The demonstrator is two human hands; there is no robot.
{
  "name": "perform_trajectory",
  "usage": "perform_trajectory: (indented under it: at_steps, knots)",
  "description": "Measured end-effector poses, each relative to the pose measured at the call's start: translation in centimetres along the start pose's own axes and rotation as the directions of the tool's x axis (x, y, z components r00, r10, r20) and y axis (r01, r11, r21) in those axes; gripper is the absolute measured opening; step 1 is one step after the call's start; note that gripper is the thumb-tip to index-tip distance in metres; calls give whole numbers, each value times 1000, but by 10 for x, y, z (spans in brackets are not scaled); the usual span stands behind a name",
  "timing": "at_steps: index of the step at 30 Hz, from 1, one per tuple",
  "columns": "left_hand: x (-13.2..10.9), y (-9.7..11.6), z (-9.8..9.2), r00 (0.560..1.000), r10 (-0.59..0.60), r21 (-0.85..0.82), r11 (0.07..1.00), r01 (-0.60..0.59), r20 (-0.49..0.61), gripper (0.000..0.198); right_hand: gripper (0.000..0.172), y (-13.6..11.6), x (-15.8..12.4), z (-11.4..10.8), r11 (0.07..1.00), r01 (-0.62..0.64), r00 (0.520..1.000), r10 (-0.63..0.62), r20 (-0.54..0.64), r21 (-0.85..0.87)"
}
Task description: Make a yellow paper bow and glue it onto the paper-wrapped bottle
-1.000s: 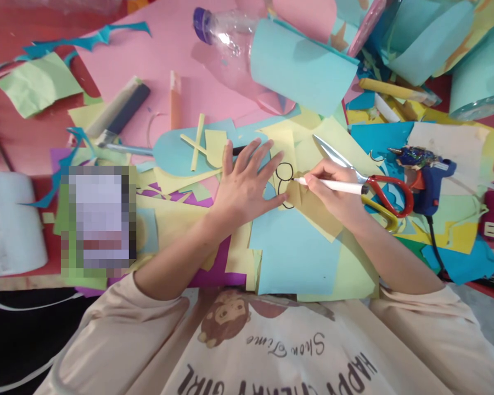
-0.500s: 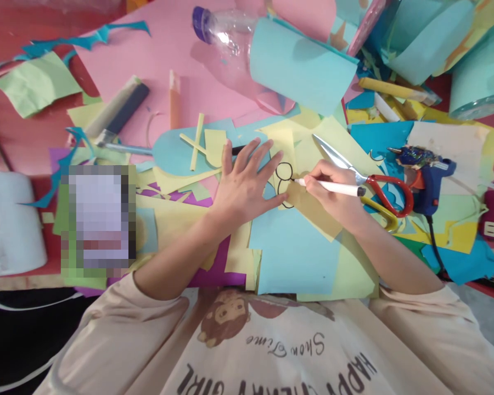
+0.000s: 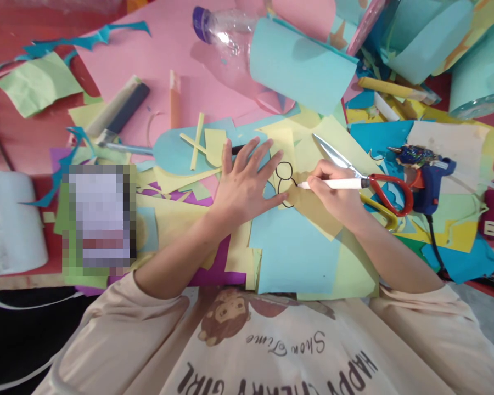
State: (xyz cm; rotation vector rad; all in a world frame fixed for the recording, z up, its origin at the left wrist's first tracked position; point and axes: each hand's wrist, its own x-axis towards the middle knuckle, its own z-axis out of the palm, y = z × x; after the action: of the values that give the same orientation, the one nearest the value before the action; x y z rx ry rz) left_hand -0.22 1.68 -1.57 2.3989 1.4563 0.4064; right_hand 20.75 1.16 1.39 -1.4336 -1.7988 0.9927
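Observation:
My left hand (image 3: 243, 184) lies flat with fingers spread, pressing down a yellow paper sheet (image 3: 308, 211) among a pile of coloured paper. My right hand (image 3: 333, 195) is closed round a white marker (image 3: 333, 184), whose tip touches the yellow sheet beside a black outline (image 3: 285, 178) of two small loops. The outline sits just right of my left fingertips. A light blue sheet (image 3: 294, 252) lies under both forearms.
Red-handled scissors (image 3: 366, 181) lie right behind my right hand. A blue glue gun (image 3: 426, 178) with its cord sits further right. A clear plastic bottle (image 3: 226, 33), a blue paper roll (image 3: 302, 68), a utility knife (image 3: 121, 109) and many paper scraps cover the pink sheet (image 3: 164, 55).
The marker tip has shifted slightly down and right along the outline, and the marker now lies flatter. My left hand has stayed put.

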Motion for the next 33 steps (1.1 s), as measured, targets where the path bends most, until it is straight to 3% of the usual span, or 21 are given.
perform_trajectory:
  at_steps: [18, 33]
  knots:
    - [0, -1, 2, 1000, 7, 1, 1000, -7, -19, 68, 29, -7, -1, 0, 991, -108, 990, 99, 104, 77]
    - [0, -1, 0, 1000, 28, 35, 999, -28, -7, 67, 28, -7, -3, 4, 975, -118, 971, 74, 225, 186]
